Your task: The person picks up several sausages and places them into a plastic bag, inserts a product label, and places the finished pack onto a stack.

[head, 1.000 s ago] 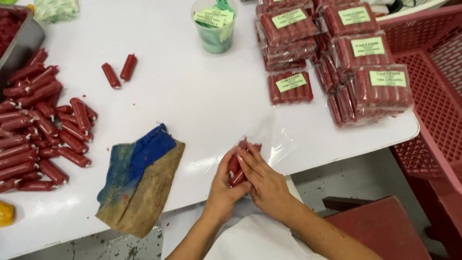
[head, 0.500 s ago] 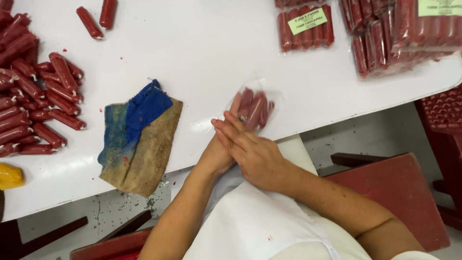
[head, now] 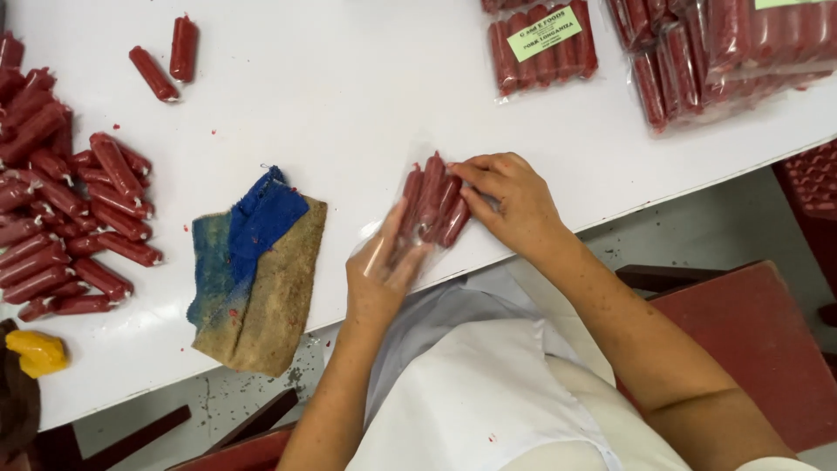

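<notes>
Both hands hold a clear bag [head: 410, 222] of red sausages [head: 436, 205] at the table [head: 366, 96] edge. The left hand [head: 384, 270] grips the bag's open end. The right hand [head: 510, 201] seems to press the sausages.

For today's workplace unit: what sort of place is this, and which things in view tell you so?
Probably a small meat-packing workroom: loose red sausages heaped on a white table, labelled sealed packs, and hands filling a clear bag.
</notes>
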